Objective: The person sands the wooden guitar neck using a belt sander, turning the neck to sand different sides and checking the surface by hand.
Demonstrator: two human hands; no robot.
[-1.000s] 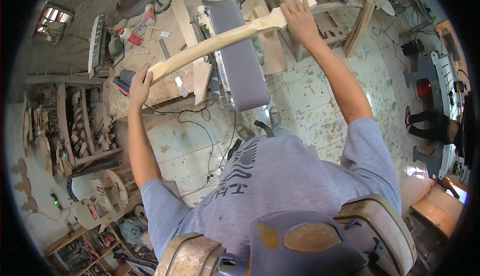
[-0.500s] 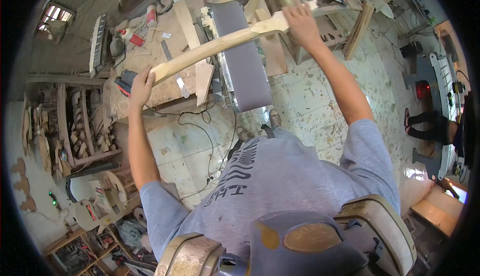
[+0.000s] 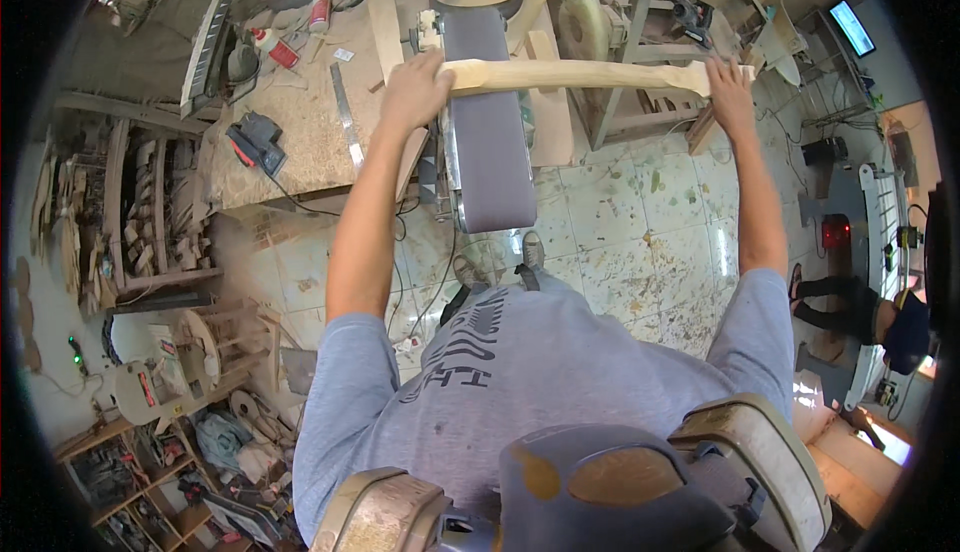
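A long pale wooden handle (image 3: 590,75), shaped like an axe handle, lies crosswise over the far part of a belt sander's dark belt (image 3: 490,167). My left hand (image 3: 415,92) is closed round its left end, just beside the belt's left edge. Well out to the right, my right hand (image 3: 731,97) grips the narrower, flared end. Most of the handle's length spans from the belt to the right. Whether its underside touches the belt, I cannot tell.
On the workbench (image 3: 290,142) at left are a red-and-black power sander (image 3: 257,142), a metal ruler (image 3: 346,112) and red-and-white bottles (image 3: 275,49). A wooden frame stand (image 3: 640,112) stands right of the belt. Cables trail over the tiled floor. Another person (image 3: 870,317) is at far right.
Both hands have carried the handle to the right. It has turned from a slant to nearly level, and its left end is now close to the belt.
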